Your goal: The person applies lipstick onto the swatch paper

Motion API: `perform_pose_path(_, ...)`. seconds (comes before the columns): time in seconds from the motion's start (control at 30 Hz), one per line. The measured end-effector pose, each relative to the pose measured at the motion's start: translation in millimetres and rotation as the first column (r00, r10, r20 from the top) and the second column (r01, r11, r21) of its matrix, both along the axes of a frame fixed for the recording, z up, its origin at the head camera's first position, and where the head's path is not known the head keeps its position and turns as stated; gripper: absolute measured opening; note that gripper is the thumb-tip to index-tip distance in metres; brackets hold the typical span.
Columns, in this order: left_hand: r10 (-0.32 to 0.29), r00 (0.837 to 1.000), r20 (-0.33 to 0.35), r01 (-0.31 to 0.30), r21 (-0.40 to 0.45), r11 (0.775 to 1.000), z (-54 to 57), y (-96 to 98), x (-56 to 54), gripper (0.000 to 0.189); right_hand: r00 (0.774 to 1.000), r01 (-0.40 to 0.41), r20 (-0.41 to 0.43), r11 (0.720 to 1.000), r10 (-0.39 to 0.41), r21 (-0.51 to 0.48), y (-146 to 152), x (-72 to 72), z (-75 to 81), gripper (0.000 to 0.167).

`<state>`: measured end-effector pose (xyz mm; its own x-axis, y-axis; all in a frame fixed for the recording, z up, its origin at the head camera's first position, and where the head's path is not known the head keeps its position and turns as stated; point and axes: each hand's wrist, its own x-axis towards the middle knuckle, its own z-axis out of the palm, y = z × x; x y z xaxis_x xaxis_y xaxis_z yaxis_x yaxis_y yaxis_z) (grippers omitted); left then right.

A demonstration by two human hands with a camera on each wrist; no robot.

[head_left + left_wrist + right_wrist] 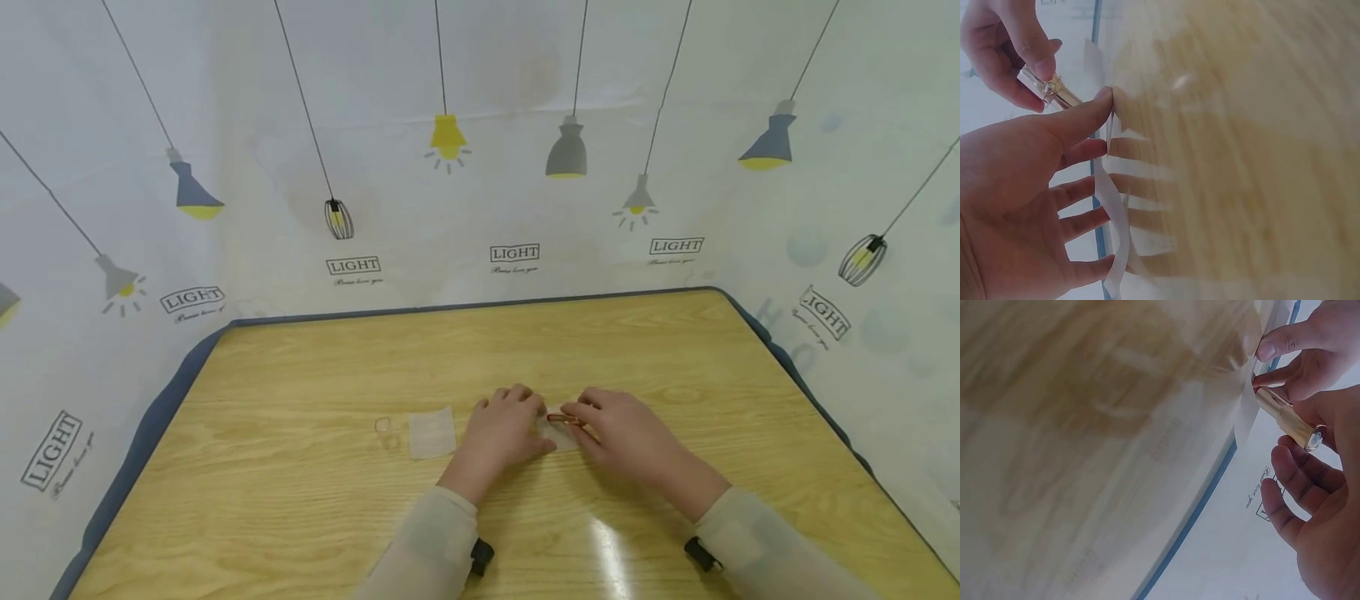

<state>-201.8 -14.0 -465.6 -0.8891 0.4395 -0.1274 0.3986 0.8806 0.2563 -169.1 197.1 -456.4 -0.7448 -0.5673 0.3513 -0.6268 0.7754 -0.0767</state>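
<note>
A lipstick with a gold tube and a red tip is pinched between the thumb and fingers of my right hand. In the right wrist view, the red end of the lipstick meets a thin white sheet. My left hand rests beside it, thumb and spread fingers touching down at the sheet on the table. Part of that sheet is hidden by both hands. A second white square sheet lies flat just left of my left hand.
A small, clear, ring-like outline lies left of the second sheet; its kind is unclear. The wooden table has a dark blue border and white, lamp-printed walls behind and at both sides.
</note>
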Motion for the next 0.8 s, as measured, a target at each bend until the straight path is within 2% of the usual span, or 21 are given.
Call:
perform_pose_path(0.33, 0.005, 1.0, 0.01, -0.005, -0.01, 1.0, 1.2, 0.7, 0.3, 0.049, 0.998, 0.019, 0.065, 0.999, -0.022, 0.045, -10, -1.4, 4.3, 0.024)
perform_pose_path(0.8, 0.008, 1.0, 0.017, -0.008, -0.015, 1.0, 1.6, 0.1, -0.4, 0.05, 0.998, 0.023, 0.058, 0.995, -0.029, 0.098, -14, -5.5, 5.0, 0.024)
